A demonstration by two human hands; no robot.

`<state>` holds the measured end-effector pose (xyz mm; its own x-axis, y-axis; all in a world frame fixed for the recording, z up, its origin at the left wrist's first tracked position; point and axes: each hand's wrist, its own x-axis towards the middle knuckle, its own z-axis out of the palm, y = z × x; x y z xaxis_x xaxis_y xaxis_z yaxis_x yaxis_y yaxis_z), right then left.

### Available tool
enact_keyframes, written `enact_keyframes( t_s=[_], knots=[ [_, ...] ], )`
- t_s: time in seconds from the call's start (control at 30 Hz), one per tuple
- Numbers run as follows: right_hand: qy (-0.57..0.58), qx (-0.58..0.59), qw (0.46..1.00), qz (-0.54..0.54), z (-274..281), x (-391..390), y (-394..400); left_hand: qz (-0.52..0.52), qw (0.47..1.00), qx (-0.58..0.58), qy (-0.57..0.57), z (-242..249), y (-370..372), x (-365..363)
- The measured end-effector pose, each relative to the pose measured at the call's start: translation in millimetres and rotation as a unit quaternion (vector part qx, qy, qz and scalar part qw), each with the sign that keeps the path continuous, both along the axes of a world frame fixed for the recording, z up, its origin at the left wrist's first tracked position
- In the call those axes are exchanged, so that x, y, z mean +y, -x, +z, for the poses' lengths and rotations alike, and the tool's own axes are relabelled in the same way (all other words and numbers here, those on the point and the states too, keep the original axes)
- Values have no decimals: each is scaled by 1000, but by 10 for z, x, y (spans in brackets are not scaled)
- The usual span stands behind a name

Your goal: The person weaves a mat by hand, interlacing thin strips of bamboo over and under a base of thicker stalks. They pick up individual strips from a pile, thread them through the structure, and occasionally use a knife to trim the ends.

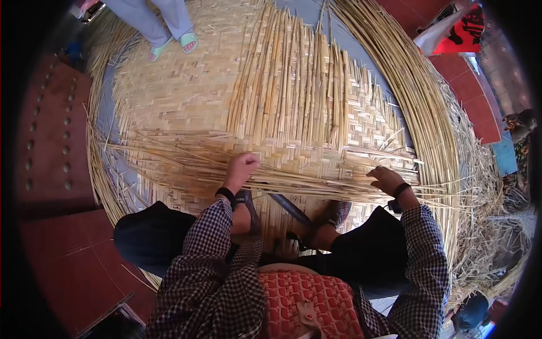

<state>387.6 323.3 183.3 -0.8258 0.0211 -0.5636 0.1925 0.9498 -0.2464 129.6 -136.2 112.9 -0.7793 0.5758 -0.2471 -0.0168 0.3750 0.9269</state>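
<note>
A large woven reed mat (186, 96) lies on the ground in front of me. Crossways in front of my feet runs a loose bundle of long split reeds (305, 182). My left hand (243, 170) is over the left part of this bundle, its fingers curled together; whatever is between them is too small to make out. Further right, my right hand (388, 181) hovers above or rests lightly on the reed ends, fingers bent but apart. Upright reeds (291, 85) stretch away from the weave's near part. A dark flat bar (291, 209) lies between my shoes.
Another person's legs in light trousers and green sandals (189, 42) stand on the mat at the far left. A long bundle of reeds (412, 73) curves along the right side, beside loose straw (480, 231). A studded brown door panel (53, 135) is at the left.
</note>
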Motion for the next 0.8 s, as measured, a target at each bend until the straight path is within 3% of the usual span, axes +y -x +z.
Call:
enact_keyframes(
  t_s=[0.03,0.1,0.2,0.27,0.3,0.33,0.4,0.47,0.57,0.6,0.63,0.67,0.7,0.77,0.8],
  knots=[
    [10,30,1000,0,100,-45,17,-54,991,103,61,-81,-124,114],
    [52,46,997,-31,319,-12,11,-153,923,307,175,-304,-349,254],
    [74,122,985,-95,814,183,-190,-117,889,395,198,-646,-449,288],
    [68,118,979,-154,1051,510,-453,-149,870,414,222,-735,-411,290],
    [41,134,978,-157,1049,777,-684,-165,896,361,200,-642,-392,318],
    [34,97,974,-200,1268,856,-775,-185,883,374,215,-371,-411,398],
    [2,139,966,-218,1334,1215,-1212,-231,894,366,115,120,-450,535],
    [-26,176,953,-246,1370,1385,-1562,-265,856,433,96,454,-519,683],
    [-43,241,920,-305,1539,1165,-1791,-306,875,372,52,1098,-620,826],
    [-51,272,912,-303,1540,1121,-1860,-232,945,6,-230,839,-523,754],
    [-69,302,899,-309,1634,991,-1941,-314,930,178,-75,1229,-428,754],
    [-69,307,893,-323,1830,745,-1940,-382,851,355,57,1640,-323,761],
    [-71,311,884,-340,2038,505,-1869,-379,801,453,97,2070,-213,699],
    [-127,318,893,-291,2292,312,-1876,-340,824,446,81,2468,83,459],
    [-107,314,889,-316,2417,243,-1860,-329,831,439,88,2687,183,322]
  ],
)
